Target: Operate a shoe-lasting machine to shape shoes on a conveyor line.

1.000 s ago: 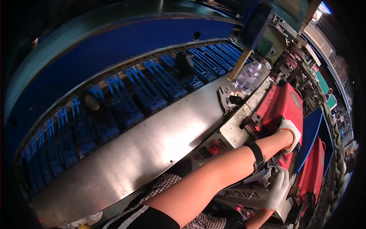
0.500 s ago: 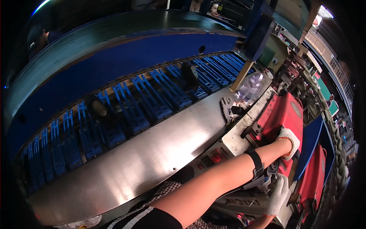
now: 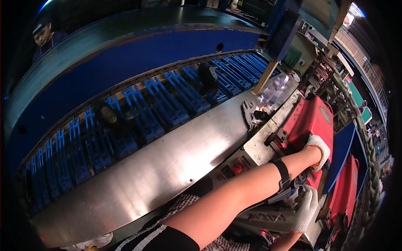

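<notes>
My left hand [image 3: 319, 151], in a white knitted glove, is at the front of a red machine housing [image 3: 307, 119]. Its fingers are out of sight behind the wrist and the machine. A black strap [image 3: 281, 173] goes round that forearm. Lower down, my right hand [image 3: 306, 209], gloved in white too, reaches up to the machine's head, beside a dark round part [image 3: 300, 180]. Its fingers are bent together around something small that I cannot make out.
A steel ledge [image 3: 167, 175] runs along a conveyor of blue slotted carriers [image 3: 167, 104]. At its far end are a dirty glove [image 3: 249, 113] and a clear plastic container [image 3: 274, 90]. A red button [image 3: 237, 168] is on the machine front. Another red machine [image 3: 345, 188] stands right; a person [image 3: 44, 37] is across the conveyor.
The person across the conveyor has come further into view at the upper left. My view has shifted slightly. Both my hands stay at nearly the same spots on the machine.
</notes>
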Demonstrator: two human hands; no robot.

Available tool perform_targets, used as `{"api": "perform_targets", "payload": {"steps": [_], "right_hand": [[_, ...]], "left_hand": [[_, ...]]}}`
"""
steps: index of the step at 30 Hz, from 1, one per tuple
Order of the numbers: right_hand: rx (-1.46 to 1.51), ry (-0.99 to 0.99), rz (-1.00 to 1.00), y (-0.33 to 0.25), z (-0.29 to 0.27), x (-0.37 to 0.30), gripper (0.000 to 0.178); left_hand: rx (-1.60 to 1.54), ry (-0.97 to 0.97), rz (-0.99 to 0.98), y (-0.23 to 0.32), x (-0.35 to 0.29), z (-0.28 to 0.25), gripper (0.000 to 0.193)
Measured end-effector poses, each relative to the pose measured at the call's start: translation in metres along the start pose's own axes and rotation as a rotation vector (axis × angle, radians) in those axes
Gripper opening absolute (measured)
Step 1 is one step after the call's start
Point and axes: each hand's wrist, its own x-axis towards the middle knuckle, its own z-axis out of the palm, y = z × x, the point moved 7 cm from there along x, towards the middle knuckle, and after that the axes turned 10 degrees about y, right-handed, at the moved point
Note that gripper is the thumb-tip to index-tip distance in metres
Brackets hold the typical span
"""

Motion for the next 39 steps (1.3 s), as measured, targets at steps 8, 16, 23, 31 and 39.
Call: {"api": "perform_targets", "payload": {"steps": [8,16,23,31,39], "right_hand": [[0.009,-0.014,0.053,-0.004,-0.001,0.0,0.032],[0.014,0.009,0.042,-0.001,-0.001,-0.001,0.031],[0.034,-0.01,0.079,-0.001,-0.001,0.0,0.032],[0.036,-0.01,0.045,0.005,-0.001,-0.001,0.031],[0.016,0.218,0.184,0.02,-0.047,-0.036,0.041]], "left_hand": [[0.01,0.041,0.017,0.002,0.003,-0.001,0.039],[0.006,0.016,0.003,0.0,0.0,-0.002,0.038],[0.008,0.016,0.004,0.0,-0.003,-0.005,0.038],[0.006,0.026,-0.004,0.004,-0.009,-0.007,0.038],[0.086,0.133,-0.034,0.005,-0.007,-0.009,0.03]]}}
